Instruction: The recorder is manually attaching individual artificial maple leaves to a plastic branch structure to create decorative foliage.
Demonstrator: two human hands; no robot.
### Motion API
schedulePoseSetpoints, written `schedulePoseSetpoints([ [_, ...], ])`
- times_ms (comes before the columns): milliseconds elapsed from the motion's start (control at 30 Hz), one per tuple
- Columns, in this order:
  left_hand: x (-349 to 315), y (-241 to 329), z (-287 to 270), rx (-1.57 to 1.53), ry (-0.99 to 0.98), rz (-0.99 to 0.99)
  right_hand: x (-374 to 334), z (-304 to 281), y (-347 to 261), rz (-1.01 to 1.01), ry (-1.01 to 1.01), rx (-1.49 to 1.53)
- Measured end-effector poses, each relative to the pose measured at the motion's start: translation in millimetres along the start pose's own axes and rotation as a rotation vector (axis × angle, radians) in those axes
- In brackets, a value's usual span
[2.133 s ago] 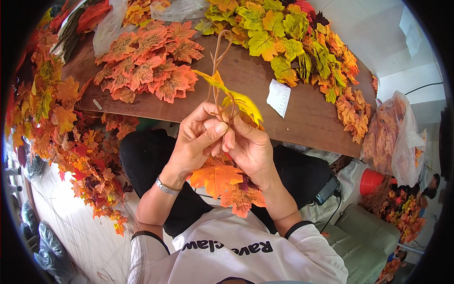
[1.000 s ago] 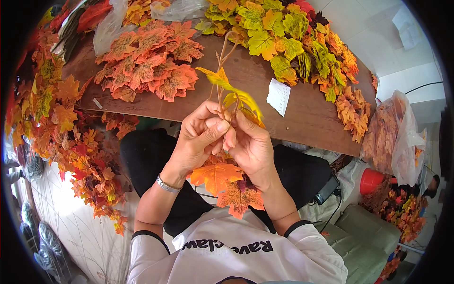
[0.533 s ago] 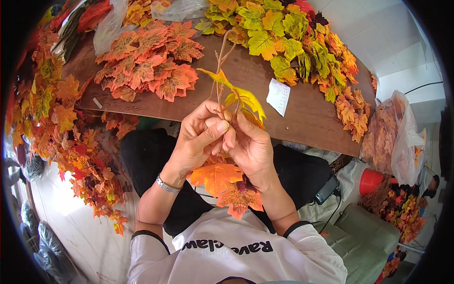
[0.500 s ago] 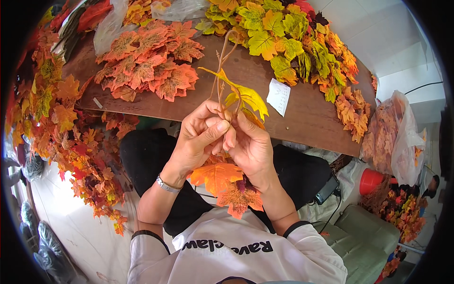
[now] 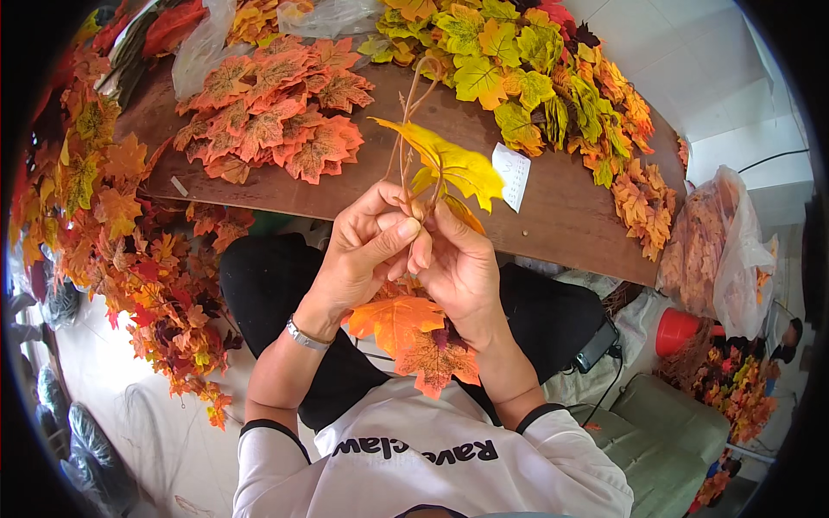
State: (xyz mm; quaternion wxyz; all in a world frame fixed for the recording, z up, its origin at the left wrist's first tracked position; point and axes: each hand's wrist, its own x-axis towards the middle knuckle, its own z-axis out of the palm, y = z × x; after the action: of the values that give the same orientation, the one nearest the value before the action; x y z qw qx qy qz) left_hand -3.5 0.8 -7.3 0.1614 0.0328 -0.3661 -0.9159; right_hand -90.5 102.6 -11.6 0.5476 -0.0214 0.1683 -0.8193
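Note:
Both my hands meet in front of my lap, over the near edge of the table. My left hand pinches the brown stem of an artificial maple leaf garland, whose looped end rises above my fingers. Close against it, my right hand has its fingers closed on the same stem, at the base of a yellow maple leaf. What exactly lies between the fingertips is hidden. Orange leaves of the garland hang below my hands, over my shirt.
On the brown table lie a heap of coral leaves, a yellow-green leaf pile and a paper slip. Leaf garlands hang at the left. A plastic bag of leaves and a red container are at right.
The yellow leaf above my fingers has swung to the right and spread flatter, now overlapping the paper slip's edge in view. My hands have hardly moved.

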Motion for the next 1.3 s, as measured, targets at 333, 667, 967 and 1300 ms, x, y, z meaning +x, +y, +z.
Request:
schedulePoseSetpoints([
  [333, -0.5, -0.2, -0.1, 0.006, -0.01, -0.004, -2.3, 2.2, 1.6, -0.041, -0.006, -0.008],
  [667, -1.5, 0.3, 0.2, 0.005, -0.013, 0.007, -1.6, 3.6, 2.4, -0.038, -0.002, -0.008],
  [967, -1.1, 0.5, -0.5, 0.026, -0.03, 0.016, -2.1, 8.1, 2.4, -0.039, -0.017, -0.033],
  [1300, -2.1, 1.9, 4.0, 0.069, 0.058, -0.006, -4.1, 16.1, 6.8, -0.148, 0.1, -0.163],
])
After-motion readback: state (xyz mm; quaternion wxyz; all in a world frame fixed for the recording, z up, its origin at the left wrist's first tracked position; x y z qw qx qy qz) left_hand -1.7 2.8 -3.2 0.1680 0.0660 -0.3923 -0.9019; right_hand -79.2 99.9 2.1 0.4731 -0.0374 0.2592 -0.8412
